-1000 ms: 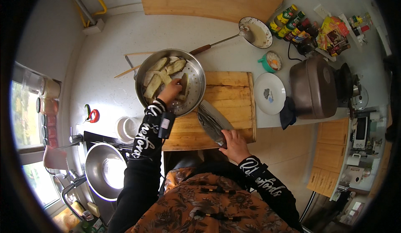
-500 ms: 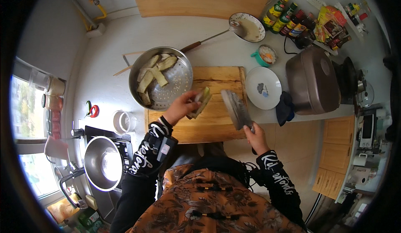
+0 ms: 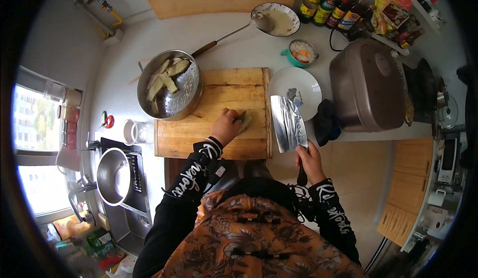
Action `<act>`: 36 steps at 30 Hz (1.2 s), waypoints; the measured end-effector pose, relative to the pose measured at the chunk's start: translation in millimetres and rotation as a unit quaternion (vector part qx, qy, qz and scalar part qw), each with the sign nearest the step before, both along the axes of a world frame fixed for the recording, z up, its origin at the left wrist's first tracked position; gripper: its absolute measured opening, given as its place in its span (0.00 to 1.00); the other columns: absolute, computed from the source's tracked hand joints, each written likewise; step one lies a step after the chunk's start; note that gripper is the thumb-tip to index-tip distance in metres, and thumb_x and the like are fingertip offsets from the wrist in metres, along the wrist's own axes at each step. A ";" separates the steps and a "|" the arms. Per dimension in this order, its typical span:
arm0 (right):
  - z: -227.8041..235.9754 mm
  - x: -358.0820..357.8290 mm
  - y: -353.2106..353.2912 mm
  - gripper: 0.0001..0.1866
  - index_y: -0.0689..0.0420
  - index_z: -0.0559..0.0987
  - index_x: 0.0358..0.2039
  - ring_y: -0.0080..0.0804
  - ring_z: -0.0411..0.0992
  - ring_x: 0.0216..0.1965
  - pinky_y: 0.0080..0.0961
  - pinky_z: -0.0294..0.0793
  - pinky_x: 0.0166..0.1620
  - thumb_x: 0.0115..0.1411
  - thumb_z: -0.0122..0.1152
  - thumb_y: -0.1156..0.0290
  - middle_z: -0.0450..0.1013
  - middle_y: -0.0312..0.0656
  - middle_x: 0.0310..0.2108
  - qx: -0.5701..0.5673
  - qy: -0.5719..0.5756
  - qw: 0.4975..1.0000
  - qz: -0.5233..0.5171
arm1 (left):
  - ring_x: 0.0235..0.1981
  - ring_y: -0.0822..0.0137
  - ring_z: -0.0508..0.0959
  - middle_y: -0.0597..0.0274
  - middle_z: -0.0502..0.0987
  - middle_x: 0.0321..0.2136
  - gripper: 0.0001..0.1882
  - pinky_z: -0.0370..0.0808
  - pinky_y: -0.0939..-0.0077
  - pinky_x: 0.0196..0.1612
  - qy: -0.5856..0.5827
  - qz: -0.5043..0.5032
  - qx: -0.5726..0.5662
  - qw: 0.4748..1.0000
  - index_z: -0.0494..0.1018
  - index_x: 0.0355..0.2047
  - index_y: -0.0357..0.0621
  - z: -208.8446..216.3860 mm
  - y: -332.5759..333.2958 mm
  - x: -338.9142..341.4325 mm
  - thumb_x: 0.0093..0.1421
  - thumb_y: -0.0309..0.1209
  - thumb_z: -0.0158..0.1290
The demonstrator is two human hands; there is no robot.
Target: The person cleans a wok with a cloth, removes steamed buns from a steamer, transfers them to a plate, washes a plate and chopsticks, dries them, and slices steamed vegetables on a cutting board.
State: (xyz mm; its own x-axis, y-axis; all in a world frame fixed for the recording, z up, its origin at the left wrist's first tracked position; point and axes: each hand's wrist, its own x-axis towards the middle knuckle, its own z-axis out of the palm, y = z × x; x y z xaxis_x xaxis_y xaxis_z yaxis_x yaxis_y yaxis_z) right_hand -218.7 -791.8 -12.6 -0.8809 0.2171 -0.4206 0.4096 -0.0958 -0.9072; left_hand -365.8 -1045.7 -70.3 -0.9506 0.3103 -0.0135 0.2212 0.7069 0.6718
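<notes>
My left hand point(image 3: 225, 127) is closed on an eggplant slice point(image 3: 244, 122), low over the right half of the wooden cutting board point(image 3: 214, 142). Part of the slice is hidden by my fingers. In my right hand point(image 3: 309, 162) is the dark handle of a cleaver point(image 3: 288, 124). Its broad, wet blade points away from me, off the board's right edge, with its flat face turned up. A steel perforated pan point(image 3: 185, 96) stands over the board's far left corner, with several eggplant slices point(image 3: 164, 80) lying in it.
Right of the board sit a white plate point(image 3: 303, 86), a dark cloth point(image 3: 324, 122) and a rice cooker point(image 3: 368, 86). Farther back are a green cup point(image 3: 294, 60), a bowl with a ladle point(image 3: 284, 21) and sauce bottles point(image 3: 327, 6). Chillies point(image 3: 107, 121) and a steel basin point(image 3: 105, 178) lie left.
My left hand has lowered the eggplant slice toward the board. The cleaver has turned, so its blade's flat face now shows. The whole view has shifted slightly.
</notes>
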 end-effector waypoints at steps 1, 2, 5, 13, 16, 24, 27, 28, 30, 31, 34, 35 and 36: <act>-1.1 -1.7 1.0 0.06 0.61 0.69 0.36 0.22 0.63 0.14 0.21 0.63 0.19 0.63 0.47 0.71 0.64 0.36 0.16 0.005 -0.002 1.000 0.007 | 0.28 0.58 0.77 0.53 0.76 0.27 0.12 0.74 0.69 0.33 -0.039 0.021 0.056 0.997 0.70 0.37 0.38 -7.8 -2.7 -1.6 0.53 0.29 0.53; -2.0 -3.9 1.5 0.07 0.61 0.69 0.36 0.22 0.63 0.14 0.21 0.63 0.19 0.63 0.47 0.72 0.64 0.36 0.16 0.011 -0.003 1.000 0.014 | 0.27 0.62 0.76 0.55 0.75 0.26 0.11 0.74 0.71 0.32 -0.097 0.045 0.108 0.988 0.69 0.37 0.37 -15.6 -6.3 -4.6 0.54 0.28 0.53; -1.8 -12.6 -1.0 0.07 0.61 0.69 0.37 0.22 0.63 0.14 0.22 0.63 0.19 0.63 0.46 0.72 0.64 0.36 0.17 0.006 -0.006 1.000 0.028 | 0.29 0.62 0.77 0.52 0.76 0.27 0.12 0.72 0.71 0.33 -0.167 0.133 0.210 0.954 0.71 0.35 0.36 -32.8 -20.0 -6.3 0.54 0.31 0.54; 5.1 -28.9 -22.2 0.07 0.61 0.69 0.38 0.21 0.62 0.15 0.19 0.63 0.20 0.62 0.45 0.73 0.64 0.35 0.15 0.016 -0.023 0.999 0.044 | 0.36 0.48 0.72 0.50 0.70 0.36 0.15 0.71 0.60 0.38 0.090 0.106 -0.060 0.989 0.69 0.39 0.41 9.1 -61.2 8.0 0.50 0.26 0.53; 3.8 -30.5 -29.1 0.07 0.61 0.68 0.38 0.21 0.62 0.14 0.20 0.63 0.18 0.62 0.45 0.73 0.64 0.36 0.15 0.027 -0.024 0.998 0.044 | 0.37 0.49 0.73 0.50 0.70 0.36 0.14 0.72 0.60 0.37 0.117 0.034 -0.025 0.992 0.69 0.40 0.43 16.5 -52.0 12.3 0.51 0.25 0.52; -2.3 -26.8 -39.1 0.06 0.62 0.66 0.37 0.22 0.63 0.13 0.21 0.64 0.17 0.61 0.46 0.73 0.64 0.36 0.16 0.068 -0.034 0.996 0.048 | 0.33 0.55 0.78 0.48 0.76 0.32 0.18 0.75 0.67 0.37 -0.185 0.017 0.182 0.966 0.68 0.44 0.38 -27.6 -23.1 35.1 0.52 0.27 0.53; -0.7 -25.9 -44.8 0.06 0.62 0.66 0.37 0.22 0.63 0.14 0.21 0.64 0.17 0.61 0.47 0.73 0.64 0.37 0.16 0.095 -0.027 0.994 0.047 | 0.32 0.61 0.78 0.51 0.77 0.31 0.21 0.75 0.71 0.35 -0.249 0.030 0.274 0.929 0.67 0.46 0.36 -38.8 -12.4 47.1 0.51 0.27 0.55; 0.8 -25.3 -47.2 0.07 0.62 0.66 0.37 0.21 0.63 0.14 0.21 0.64 0.17 0.61 0.47 0.73 0.64 0.36 0.16 0.111 -0.027 0.992 0.047 | 0.32 0.61 0.78 0.51 0.76 0.32 0.21 0.75 0.71 0.35 -0.251 0.034 0.280 0.926 0.67 0.46 0.36 -39.9 -11.1 48.9 0.52 0.27 0.55; 4.4 -24.5 -53.4 0.09 0.63 0.65 0.38 0.32 0.68 0.19 0.27 0.69 0.23 0.59 0.49 0.73 0.67 0.43 0.24 0.154 -0.054 0.984 0.066 | 0.32 0.62 0.77 0.51 0.75 0.33 0.20 0.75 0.72 0.35 -0.215 0.049 0.260 0.940 0.67 0.46 0.37 -38.5 -11.6 48.2 0.51 0.26 0.55; 6.0 -24.7 -57.0 0.10 0.63 0.65 0.39 0.37 0.69 0.22 0.29 0.70 0.26 0.59 0.49 0.74 0.66 0.45 0.28 0.222 -0.007 0.971 0.086 | 0.32 0.62 0.77 0.51 0.74 0.34 0.20 0.75 0.72 0.34 -0.176 0.059 0.234 0.954 0.67 0.45 0.37 -36.2 -13.1 45.6 0.51 0.26 0.55; 12.8 -23.8 -68.1 0.12 0.64 0.65 0.41 0.55 0.67 0.37 0.38 0.70 0.39 0.56 0.49 0.74 0.62 0.52 0.43 0.391 0.098 0.905 0.138 | 0.30 0.61 0.76 0.52 0.70 0.37 0.19 0.74 0.72 0.33 -0.076 0.073 0.219 0.970 0.68 0.44 0.39 -26.7 -15.3 35.5 0.50 0.24 0.55; 14.7 -23.9 -72.1 0.12 0.64 0.65 0.41 0.55 0.67 0.37 0.39 0.70 0.38 0.57 0.49 0.74 0.62 0.52 0.42 0.401 0.101 0.898 0.150 | 0.30 0.61 0.75 0.52 0.69 0.38 0.19 0.74 0.71 0.33 -0.036 0.072 0.229 0.970 0.68 0.43 0.39 -23.6 -14.6 32.5 0.50 0.23 0.55; 16.5 -24.0 -75.8 0.12 0.64 0.66 0.40 0.54 0.67 0.37 0.39 0.70 0.38 0.57 0.49 0.74 0.62 0.52 0.42 0.406 0.100 0.895 0.157 | 0.30 0.63 0.75 0.56 0.68 0.39 0.20 0.74 0.76 0.33 -0.028 0.063 0.228 0.971 0.68 0.43 0.41 -20.8 -13.1 29.7 0.49 0.20 0.57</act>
